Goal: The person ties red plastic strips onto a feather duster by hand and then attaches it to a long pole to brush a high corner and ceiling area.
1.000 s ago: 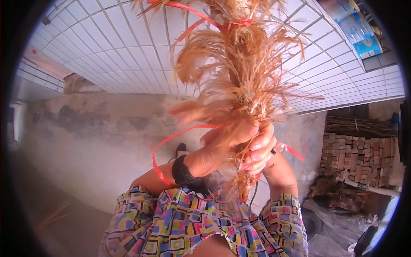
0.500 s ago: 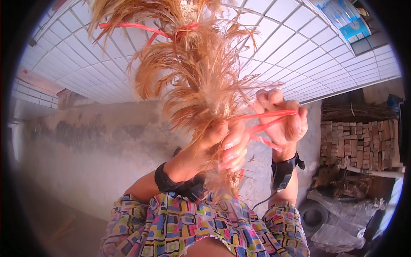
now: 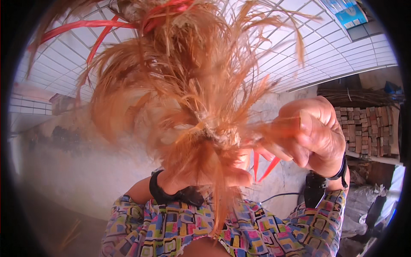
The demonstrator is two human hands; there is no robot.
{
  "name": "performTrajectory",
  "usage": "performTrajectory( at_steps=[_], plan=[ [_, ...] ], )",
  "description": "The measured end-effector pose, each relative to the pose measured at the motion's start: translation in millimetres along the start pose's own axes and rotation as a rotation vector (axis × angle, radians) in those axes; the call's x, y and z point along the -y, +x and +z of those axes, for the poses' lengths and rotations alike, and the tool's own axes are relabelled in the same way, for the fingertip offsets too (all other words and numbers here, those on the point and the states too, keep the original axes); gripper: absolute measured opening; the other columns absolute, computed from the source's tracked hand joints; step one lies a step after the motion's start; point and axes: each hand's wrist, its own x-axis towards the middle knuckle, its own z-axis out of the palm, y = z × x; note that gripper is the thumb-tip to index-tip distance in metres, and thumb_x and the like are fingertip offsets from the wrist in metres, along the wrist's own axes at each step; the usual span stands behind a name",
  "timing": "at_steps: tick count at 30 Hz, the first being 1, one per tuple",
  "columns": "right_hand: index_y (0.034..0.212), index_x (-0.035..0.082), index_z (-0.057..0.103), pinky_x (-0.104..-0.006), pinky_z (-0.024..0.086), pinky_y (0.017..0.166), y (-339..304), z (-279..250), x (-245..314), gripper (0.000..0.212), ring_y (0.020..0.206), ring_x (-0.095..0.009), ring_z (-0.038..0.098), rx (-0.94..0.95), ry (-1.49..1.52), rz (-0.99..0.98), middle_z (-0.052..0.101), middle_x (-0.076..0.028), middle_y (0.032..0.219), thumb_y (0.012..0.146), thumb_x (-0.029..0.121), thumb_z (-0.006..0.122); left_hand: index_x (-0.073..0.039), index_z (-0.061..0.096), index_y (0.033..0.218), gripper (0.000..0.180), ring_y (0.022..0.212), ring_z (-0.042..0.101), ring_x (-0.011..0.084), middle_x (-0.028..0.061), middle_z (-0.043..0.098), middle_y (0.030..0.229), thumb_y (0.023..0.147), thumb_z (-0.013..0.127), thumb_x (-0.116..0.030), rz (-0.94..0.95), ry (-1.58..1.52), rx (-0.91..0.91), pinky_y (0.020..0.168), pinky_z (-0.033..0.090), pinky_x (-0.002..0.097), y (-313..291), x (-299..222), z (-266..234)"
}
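Observation:
A shaggy bundle of orange-brown feathers point(image 3: 188, 81), bound along its length like a feather duster, fills the middle of the head view. My left hand point(image 3: 175, 180) is closed around its near end, and feathers cover most of its fingers. On the right, my right hand point(image 3: 317, 132) is closed in a pinch beside the bundle, gripping a red plastic strip point(image 3: 269, 169) whose loose ends hang below the fingers. Blurred feathers partly hide that grip. Another red plastic tie point(image 3: 85, 26) is knotted round the far part of the bundle, its tails trailing left.
White tiles point(image 3: 359, 53) cover the surface beyond, with a blue-and-white package point(image 3: 350, 16) at the far right. Stacked bricks point(image 3: 364, 128) and crumpled plastic sheeting point(image 3: 359, 210) lie at the right. A dark strap with a box point(image 3: 316, 188) and cable sits on my right wrist.
The feather bundle has come nearer and looks larger. My right hand has moved right and lower, its fingers now closed more tightly. My left hand is more hidden by feathers.

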Motion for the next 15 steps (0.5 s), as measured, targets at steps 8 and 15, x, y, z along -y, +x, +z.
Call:
performTrajectory(
  at_steps=[8,15],
  plan=[
    [0.042,0.003,0.046,-0.0243,0.026,0.035,-2.7,-1.8,-2.9,0.039,0.034,-0.012,0.038,-0.006,-0.064,-0.006,0.043,-0.004,0.039,0.069,0.029,0.056,-0.007,0.046,0.078,0.016,0.057,0.044,0.0134,0.0013,0.045,0.064,0.076,0.057,-0.019,-0.049,0.106,-0.023,0.054,0.037,0.0271,-3.6,-4.4,5.5],
    [0.046,0.002,0.049,-0.0246,0.028,0.035,-6.8,-7.4,-3.9,0.040,0.033,-0.011,0.039,0.008,-0.121,-0.043,0.043,-0.003,0.038,0.071,0.032,0.056,-0.007,0.047,0.081,0.015,0.061,0.046,0.0146,0.0025,0.048,0.069,0.074,0.057,-0.016,-0.072,0.158,-0.016,0.056,0.039,0.0284,1.4,-3.4,8.4]
  ],
)
